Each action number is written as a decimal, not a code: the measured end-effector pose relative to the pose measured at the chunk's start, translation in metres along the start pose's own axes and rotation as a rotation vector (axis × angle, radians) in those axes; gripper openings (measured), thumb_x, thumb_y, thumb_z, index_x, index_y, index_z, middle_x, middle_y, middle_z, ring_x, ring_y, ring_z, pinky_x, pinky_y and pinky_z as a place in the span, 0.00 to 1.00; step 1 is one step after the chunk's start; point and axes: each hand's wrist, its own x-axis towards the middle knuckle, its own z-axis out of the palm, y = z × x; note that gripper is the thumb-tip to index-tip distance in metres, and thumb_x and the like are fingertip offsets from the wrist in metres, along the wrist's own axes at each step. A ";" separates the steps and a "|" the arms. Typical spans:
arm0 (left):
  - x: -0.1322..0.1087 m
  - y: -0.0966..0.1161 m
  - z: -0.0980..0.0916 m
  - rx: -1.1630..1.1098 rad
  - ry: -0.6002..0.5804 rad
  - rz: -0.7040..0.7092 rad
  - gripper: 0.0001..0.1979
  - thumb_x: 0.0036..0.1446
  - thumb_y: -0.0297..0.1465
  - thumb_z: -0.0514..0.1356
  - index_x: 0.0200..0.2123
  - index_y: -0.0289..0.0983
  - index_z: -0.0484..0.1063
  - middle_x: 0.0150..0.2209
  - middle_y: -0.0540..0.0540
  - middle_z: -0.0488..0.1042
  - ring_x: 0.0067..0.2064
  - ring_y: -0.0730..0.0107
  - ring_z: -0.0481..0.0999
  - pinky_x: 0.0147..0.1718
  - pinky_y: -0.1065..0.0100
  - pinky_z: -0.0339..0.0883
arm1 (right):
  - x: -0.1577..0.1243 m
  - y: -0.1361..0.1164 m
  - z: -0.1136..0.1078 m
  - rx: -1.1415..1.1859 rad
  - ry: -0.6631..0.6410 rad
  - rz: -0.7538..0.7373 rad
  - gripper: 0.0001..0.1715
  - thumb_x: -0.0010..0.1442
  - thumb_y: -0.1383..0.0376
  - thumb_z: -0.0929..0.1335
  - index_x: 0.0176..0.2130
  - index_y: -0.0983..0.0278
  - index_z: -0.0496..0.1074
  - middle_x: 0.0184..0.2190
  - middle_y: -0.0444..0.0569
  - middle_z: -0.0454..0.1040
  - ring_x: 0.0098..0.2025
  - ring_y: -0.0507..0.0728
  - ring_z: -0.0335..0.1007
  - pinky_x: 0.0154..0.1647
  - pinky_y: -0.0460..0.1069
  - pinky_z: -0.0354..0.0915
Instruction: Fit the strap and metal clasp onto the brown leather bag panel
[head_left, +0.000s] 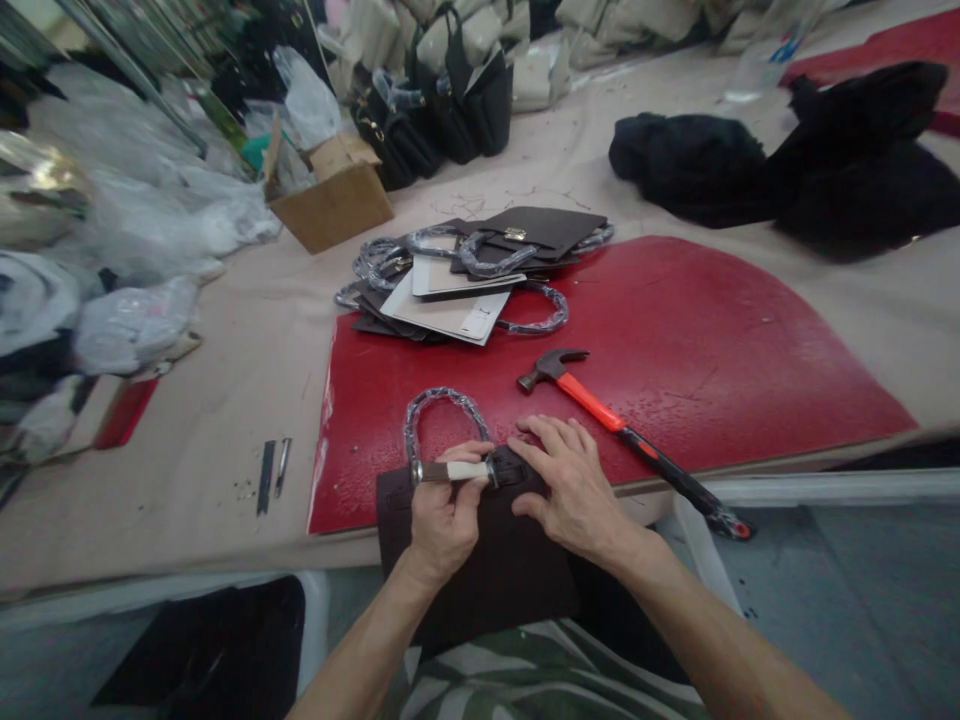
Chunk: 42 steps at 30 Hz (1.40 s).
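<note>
A dark brown bag panel [487, 570] lies over the near table edge, its plastic-wrapped handle [439, 405] arching onto the red mat [712, 340]. My left hand [442, 515] is closed around a small tool with a pale handle and metal end [454, 471], held sideways across the panel's top edge. My right hand [570, 480] lies on the panel's top right, fingers bent and pressing down beside the tool.
An orange-and-black claw hammer [622, 425] lies on the mat right of my hands. Behind it sits a pile of bag panels and wrapped handles [465, 275]. A cardboard box [330, 195], plastic bags, finished black bags and dark cloth [787, 165] ring the table. Two thin metal tools [271, 475] lie at left.
</note>
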 end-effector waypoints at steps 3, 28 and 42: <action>0.001 0.002 0.001 0.012 -0.008 0.039 0.05 0.65 0.29 0.57 0.43 0.38 0.71 0.44 0.42 0.79 0.48 0.62 0.79 0.50 0.59 0.75 | 0.000 0.001 0.001 0.007 0.003 0.002 0.34 0.52 0.62 0.75 0.57 0.59 0.70 0.63 0.54 0.63 0.65 0.68 0.54 0.67 0.68 0.47; -0.005 -0.003 0.007 0.009 -0.091 0.213 0.10 0.63 0.22 0.56 0.47 0.38 0.67 0.47 0.39 0.76 0.50 0.62 0.78 0.49 0.57 0.76 | -0.002 0.002 0.002 0.020 0.013 0.003 0.36 0.51 0.62 0.76 0.58 0.60 0.69 0.63 0.54 0.63 0.65 0.67 0.53 0.68 0.67 0.46; -0.003 -0.002 0.009 0.007 -0.131 0.200 0.10 0.63 0.21 0.55 0.46 0.37 0.66 0.47 0.39 0.75 0.51 0.62 0.77 0.49 0.57 0.76 | -0.001 -0.001 -0.001 0.073 0.040 0.026 0.37 0.48 0.65 0.76 0.56 0.64 0.68 0.61 0.55 0.64 0.64 0.66 0.54 0.68 0.66 0.46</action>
